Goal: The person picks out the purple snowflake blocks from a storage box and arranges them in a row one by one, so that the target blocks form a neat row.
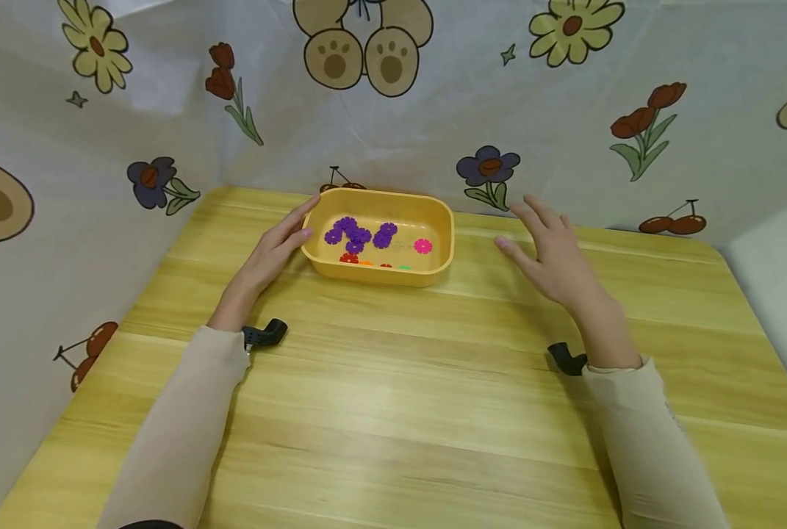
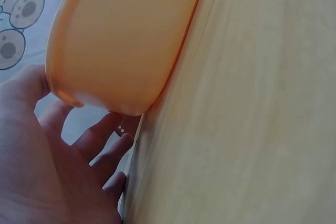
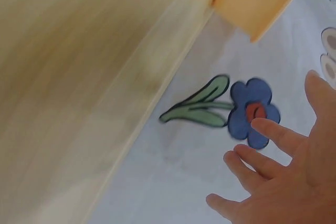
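A yellow plastic tub (image 1: 380, 276) stands at the back of the table. In it lie purple flower-shaped discs (image 1: 356, 235), a pink disc (image 1: 422, 246), a red disc (image 1: 349, 258) and slivers of orange and green ones, partly hidden by the front wall. My left hand (image 1: 270, 257) touches the tub's left end, thumb at the rim and loosely bent fingers beside the wall, as the left wrist view also shows. To the right of the tub, my right hand (image 1: 552, 257) is raised with fingers spread, apart from it and holding nothing.
The wood-grain table (image 1: 393, 411) ends at the back against a white cloth (image 1: 419, 139) printed with flowers, cherries and bear paws. A black wrist mount (image 1: 267, 334) juts from the left wrist, another (image 1: 567, 359) from the right.
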`<state>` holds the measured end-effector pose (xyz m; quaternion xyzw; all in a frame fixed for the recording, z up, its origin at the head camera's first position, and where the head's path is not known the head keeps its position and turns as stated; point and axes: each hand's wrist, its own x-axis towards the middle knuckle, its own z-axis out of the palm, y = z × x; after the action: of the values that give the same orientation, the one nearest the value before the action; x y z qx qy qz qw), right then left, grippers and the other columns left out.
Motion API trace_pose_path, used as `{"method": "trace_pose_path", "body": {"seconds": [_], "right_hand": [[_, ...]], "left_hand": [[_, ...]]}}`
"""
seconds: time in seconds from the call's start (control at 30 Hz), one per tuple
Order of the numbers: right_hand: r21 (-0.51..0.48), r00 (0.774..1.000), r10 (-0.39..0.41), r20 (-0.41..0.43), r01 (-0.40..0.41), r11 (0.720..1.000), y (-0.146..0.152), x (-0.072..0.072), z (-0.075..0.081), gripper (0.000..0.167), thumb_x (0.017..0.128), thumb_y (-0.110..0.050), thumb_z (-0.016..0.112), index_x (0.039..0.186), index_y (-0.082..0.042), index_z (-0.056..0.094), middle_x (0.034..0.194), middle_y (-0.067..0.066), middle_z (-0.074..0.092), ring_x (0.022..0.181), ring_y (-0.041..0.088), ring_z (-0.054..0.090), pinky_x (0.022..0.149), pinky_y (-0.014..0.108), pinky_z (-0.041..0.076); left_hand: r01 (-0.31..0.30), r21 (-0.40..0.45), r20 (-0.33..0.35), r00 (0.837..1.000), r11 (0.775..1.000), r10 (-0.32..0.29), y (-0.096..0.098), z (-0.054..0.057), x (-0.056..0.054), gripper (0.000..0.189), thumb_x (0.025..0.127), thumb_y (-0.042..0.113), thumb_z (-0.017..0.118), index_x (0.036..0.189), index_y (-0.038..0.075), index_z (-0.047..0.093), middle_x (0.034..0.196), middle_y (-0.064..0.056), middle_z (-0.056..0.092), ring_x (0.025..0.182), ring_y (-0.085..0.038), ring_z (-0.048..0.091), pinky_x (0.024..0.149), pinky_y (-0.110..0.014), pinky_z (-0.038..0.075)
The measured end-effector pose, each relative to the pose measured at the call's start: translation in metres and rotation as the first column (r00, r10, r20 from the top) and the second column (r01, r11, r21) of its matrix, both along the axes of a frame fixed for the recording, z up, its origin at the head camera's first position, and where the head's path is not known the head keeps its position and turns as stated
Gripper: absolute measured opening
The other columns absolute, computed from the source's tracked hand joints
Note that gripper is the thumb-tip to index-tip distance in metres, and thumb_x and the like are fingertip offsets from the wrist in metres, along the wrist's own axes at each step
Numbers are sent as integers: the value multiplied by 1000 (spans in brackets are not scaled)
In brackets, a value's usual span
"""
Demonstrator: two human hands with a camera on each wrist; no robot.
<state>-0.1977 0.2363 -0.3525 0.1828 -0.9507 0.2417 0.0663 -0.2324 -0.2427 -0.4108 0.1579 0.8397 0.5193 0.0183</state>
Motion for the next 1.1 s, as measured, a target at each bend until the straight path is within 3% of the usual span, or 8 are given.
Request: {"method": "trace_pose_path", "body": {"seconds": [0.03, 0.23, 0.43, 0.6, 1.1], "right_hand": [[-6, 1000, 6, -7, -6, 1000, -4, -2, 0, 72, 107, -54, 55, 165, -16, 36, 174, 19, 22, 160, 46, 20, 129, 69, 3], [-37, 999, 38, -18, -39, 999, -34, -14, 4, 69, 106, -45, 62, 163, -14, 40, 172, 20, 27, 157, 47, 24, 126, 71, 17], [-45, 995, 80, -53, -82, 996, -71, -25, 12, 65, 103, -35, 69, 157, -6, 48, 166, 21, 38, 155, 44, 32, 127, 64, 24], [-54, 993, 113, -45, -115, 992, -100, -32, 14, 64, 103, -36, 69, 155, -5, 50, 161, 19, 45, 152, 39, 39, 127, 58, 31], [-5, 978, 175, 110, -175, 984, -168, -56, 2, 43, 97, -18, 77, 135, -1, 68, 133, 18, 70, 122, 35, 64, 108, 47, 51]], "left_hand": [[-3, 1, -3, 1000, 1000, 3, -1, -5, -4, 57, 111, 27, 51, 164, 41, 35, 173, 13, 27, 162, -19, 23, 133, -49, 15], [-9, -5, 0, 1000, 1000, 9, 0, -3, -3, 57, 112, 25, 50, 165, 39, 35, 174, 12, 26, 162, -19, 23, 133, -49, 16], [-2, -4, 31, 1000, 1000, 2, 8, 18, 10, 58, 111, 20, 50, 167, 24, 34, 175, 3, 25, 163, -25, 21, 133, -49, 15], [6, 5, 31, 1000, 1000, -6, 13, 28, 16, 57, 112, 19, 47, 167, 21, 32, 176, 0, 25, 163, -28, 21, 133, -50, 16], [7, 18, 10, 1000, 1000, -7, 10, 23, 12, 57, 111, 17, 50, 166, 20, 36, 175, 0, 28, 161, -27, 25, 133, -48, 19]]}}
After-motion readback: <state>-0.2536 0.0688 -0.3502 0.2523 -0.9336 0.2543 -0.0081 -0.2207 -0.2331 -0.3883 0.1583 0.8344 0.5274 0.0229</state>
